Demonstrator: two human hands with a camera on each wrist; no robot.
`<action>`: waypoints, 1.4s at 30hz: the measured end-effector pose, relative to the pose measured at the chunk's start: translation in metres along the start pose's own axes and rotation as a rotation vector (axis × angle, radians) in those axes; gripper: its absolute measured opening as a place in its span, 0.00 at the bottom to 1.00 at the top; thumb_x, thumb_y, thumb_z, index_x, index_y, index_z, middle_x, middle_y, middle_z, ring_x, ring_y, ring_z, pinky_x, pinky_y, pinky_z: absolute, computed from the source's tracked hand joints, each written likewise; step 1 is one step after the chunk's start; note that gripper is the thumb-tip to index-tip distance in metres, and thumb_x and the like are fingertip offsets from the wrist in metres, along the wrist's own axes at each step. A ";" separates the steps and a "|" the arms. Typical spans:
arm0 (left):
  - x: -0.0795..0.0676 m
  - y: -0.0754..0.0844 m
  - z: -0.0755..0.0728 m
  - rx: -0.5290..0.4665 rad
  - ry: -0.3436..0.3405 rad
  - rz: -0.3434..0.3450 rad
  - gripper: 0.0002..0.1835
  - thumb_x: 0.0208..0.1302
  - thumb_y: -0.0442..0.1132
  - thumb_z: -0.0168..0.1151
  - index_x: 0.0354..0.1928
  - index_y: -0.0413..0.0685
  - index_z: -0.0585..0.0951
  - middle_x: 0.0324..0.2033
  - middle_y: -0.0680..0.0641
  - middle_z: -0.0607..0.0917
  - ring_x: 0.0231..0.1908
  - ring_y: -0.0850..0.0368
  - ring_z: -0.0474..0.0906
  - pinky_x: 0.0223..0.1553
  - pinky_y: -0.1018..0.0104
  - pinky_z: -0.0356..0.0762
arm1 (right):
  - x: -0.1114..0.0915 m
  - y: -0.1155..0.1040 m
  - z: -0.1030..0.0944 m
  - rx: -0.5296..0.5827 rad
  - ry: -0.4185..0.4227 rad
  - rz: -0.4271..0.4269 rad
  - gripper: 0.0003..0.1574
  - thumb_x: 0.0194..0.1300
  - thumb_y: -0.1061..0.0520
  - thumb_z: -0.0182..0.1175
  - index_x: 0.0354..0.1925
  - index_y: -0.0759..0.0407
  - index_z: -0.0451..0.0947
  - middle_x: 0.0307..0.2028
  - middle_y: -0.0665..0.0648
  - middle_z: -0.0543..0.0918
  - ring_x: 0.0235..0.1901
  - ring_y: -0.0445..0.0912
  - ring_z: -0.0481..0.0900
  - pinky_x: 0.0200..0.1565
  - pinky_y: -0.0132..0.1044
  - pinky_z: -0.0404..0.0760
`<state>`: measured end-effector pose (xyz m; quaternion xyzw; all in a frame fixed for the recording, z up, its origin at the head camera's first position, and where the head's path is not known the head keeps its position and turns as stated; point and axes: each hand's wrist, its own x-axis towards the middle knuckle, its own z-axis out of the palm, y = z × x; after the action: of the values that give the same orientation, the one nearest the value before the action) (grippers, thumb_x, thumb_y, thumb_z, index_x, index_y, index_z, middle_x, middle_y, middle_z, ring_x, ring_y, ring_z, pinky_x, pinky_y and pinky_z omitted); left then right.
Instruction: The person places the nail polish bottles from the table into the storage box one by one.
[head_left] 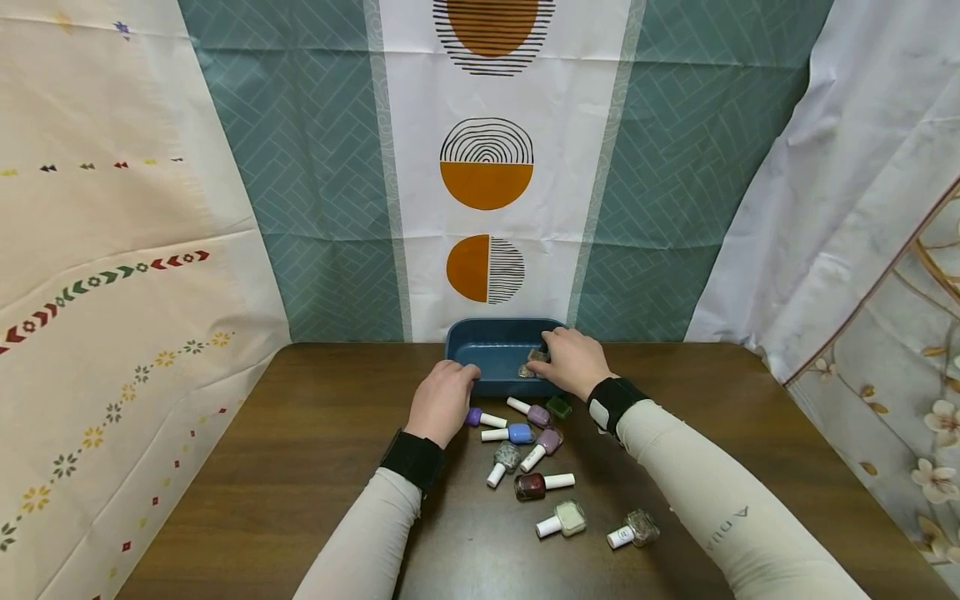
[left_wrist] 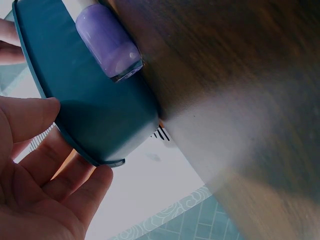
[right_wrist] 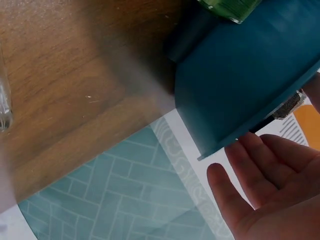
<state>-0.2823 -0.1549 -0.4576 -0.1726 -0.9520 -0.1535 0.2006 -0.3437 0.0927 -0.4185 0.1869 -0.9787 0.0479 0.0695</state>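
A dark blue plastic bin [head_left: 501, 388] stands at the table's far edge. My left hand [head_left: 444, 400] holds its front left corner, thumb and fingers at the rim. Over the bin's right side, my right hand [head_left: 576, 360] pinches a small glittery nail polish bottle [right_wrist: 290, 105] with a dark cap. Another glittery bottle [head_left: 525, 372] lies on the bin floor beside it. Close to my left fingers is a purple nail polish [left_wrist: 107, 42] with a white cap, lying before the bin. A dark green bottle [head_left: 558, 407] lies below my right hand.
Several nail polish bottles lie in front of the bin, among them a blue one [head_left: 521, 433], a grey speckled one [head_left: 507, 456] and a dark red one [head_left: 531, 487]. Nearer are a pale green bottle [head_left: 572, 518] and a glittery one [head_left: 642, 528]. A patterned curtain [head_left: 330, 283] hangs behind the table.
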 end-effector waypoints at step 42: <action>0.000 -0.003 0.004 0.004 0.020 0.007 0.07 0.79 0.32 0.68 0.52 0.46 0.91 0.46 0.44 0.92 0.55 0.46 0.84 0.60 0.53 0.84 | 0.026 -0.001 0.006 -0.048 -0.203 0.058 0.27 0.76 0.33 0.69 0.42 0.56 0.87 0.35 0.55 0.87 0.42 0.55 0.84 0.48 0.51 0.74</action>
<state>-0.2845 -0.1558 -0.4622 -0.1741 -0.9496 -0.1525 0.2113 -0.3677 0.0818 -0.4205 0.1607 -0.9866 0.0071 -0.0269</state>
